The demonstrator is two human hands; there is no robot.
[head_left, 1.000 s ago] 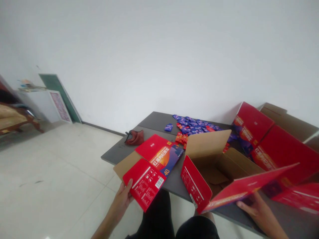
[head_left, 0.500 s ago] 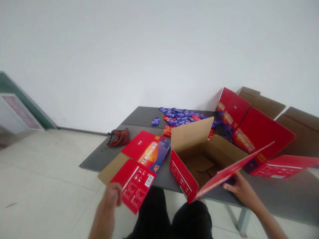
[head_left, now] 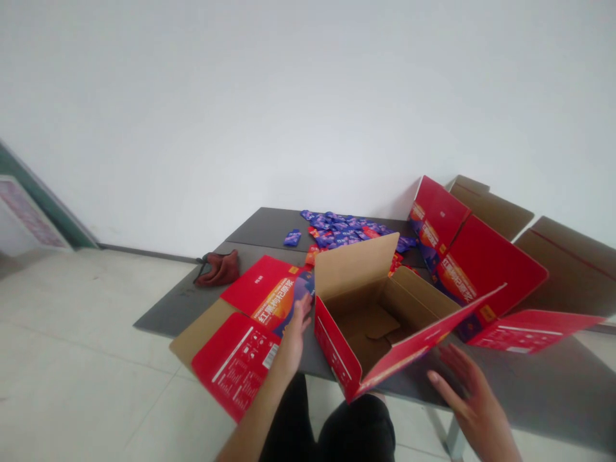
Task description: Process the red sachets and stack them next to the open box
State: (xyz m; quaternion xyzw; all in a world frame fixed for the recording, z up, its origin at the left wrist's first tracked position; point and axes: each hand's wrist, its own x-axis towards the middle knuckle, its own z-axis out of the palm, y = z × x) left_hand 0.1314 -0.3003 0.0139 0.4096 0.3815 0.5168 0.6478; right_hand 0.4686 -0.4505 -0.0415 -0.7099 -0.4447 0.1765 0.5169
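On the worktop (head_left: pixel 543 391), the open carton (head_left: pixel 337 350) hides some sachets (head_left: pixel 344 234) behind its raised tan flap (head_left: pixel 356 269); my left hand (head_left: pixel 293 333), fingers extended together, covers print on a second carton (head_left: pixel 235 369) beside it. My right hand (head_left: pixel 464 385), blurred, spreads ungripping by the red front flap (head_left: pixel 428 343); I cannot tell if either hand touches cardboard
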